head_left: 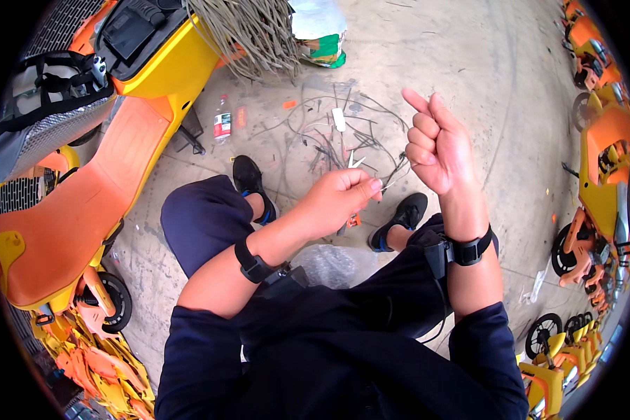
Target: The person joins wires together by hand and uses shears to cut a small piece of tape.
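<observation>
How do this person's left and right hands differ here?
The left hand sits lower in view; the right hand is higher. The left seems to pinch a thin strand, while the right curls most fingers with one sticking out. Both forearms wear black straps.

A workshop: concrete floor [511, 63], heaped orange panels [94, 364], and, at the warped right rim, probably parked scooters [598, 185].

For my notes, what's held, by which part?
Left hand: a thin wire, exact part unclear; anything else there, or in the right hand, can't be told.
</observation>
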A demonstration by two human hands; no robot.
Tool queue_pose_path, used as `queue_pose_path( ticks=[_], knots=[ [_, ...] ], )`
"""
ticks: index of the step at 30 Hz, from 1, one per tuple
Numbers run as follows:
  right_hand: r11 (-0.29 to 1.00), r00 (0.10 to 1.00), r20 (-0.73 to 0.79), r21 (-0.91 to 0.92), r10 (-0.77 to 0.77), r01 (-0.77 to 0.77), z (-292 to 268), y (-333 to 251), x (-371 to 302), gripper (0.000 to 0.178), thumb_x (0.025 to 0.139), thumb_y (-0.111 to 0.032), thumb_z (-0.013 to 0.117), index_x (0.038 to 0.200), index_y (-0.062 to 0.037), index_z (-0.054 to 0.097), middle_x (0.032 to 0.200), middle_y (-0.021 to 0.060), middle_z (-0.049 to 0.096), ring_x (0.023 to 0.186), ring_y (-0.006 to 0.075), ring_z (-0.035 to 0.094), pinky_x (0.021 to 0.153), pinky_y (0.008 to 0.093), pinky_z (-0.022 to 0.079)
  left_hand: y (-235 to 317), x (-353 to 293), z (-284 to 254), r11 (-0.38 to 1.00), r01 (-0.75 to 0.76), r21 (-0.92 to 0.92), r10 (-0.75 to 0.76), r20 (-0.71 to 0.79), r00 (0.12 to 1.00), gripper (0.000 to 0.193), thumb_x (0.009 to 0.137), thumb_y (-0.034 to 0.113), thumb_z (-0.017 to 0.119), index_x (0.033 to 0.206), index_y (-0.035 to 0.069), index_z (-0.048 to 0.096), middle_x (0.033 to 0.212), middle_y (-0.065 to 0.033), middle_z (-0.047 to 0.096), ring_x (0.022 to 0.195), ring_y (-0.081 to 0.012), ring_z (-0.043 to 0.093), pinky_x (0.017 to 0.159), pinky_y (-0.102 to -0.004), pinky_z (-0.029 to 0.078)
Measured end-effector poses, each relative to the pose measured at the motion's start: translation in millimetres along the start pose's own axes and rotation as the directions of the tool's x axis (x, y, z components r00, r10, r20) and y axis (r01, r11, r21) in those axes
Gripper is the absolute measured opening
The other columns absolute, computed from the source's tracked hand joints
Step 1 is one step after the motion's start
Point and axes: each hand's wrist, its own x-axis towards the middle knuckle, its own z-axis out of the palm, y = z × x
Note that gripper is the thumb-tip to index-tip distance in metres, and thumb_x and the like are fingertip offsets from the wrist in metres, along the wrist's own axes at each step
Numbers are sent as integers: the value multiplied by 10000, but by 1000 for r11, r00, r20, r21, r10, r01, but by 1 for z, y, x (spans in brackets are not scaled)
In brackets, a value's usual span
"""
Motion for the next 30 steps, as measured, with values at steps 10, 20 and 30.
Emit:
queue_pose_path(
  ticks=[10, 20, 30],
  knots=[
    [984, 996, -75, -178, -39, 25, 9, 2, 0, 423, 1000, -324, 401, 1245, 17, 447, 598, -38, 340, 481, 50, 334, 373, 197, 291, 12, -6, -11, 994, -43, -98, 44, 7, 999, 306, 966, 304, 528, 878, 23, 614, 588, 63, 403, 528, -31, 350, 481, -203, 305],
    [963, 973, -198, -261, -118, 64, 22, 19, 1, 393, 994, -461, 359, 946, -105, 518, 491, -83, 168, 398, 55, 147, 348, 228, 140, 5, -8, -3, 998, -19, -54, 23, 67, 998, 285, 970, 289, 525, 896, 27, 611, 590, 66, 413, 512, -20, 333, 466, -193, 282],
    [992, 966, 255, -102, -43, 71, 9, 18, 10, 753, 929, -638, 272, 1272, 4, 461, 1037, 128, 603, 1055, 304, 551, 967, 464, 400, 24, -22, -20, 998, -39, -43, 39, -8, 999, 269, 972, 261, 515, 906, 19, 612, 610, 70, 396, 527, -27, 333, 479, -195, 283]
  ],
)
